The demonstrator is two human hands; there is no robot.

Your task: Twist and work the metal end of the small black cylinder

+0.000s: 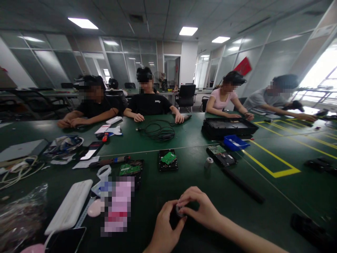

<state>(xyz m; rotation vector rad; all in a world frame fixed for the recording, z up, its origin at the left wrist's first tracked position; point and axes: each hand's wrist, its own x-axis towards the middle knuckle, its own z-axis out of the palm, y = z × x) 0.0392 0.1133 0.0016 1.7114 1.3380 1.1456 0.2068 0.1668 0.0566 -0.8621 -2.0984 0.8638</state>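
At the near edge of the green table, both hands are closed around a small round silver metal piece. My left hand grips it from the left, thumb and fingers curled about its side. My right hand pinches it from the right and above, its fingertips touching the top rim. The fingers hide most of the piece. Beyond my hands, a small silver metal cylinder stands upright. A hard drive with a loose green circuit board lies ahead, and another opened drive lies right of the cylinder.
To the left are a pixelated pink item, a white power bank, a phone and an electric screwdriver. A black bar lies right. Across sit several people, a coiled cable, a black case and a blue tray.
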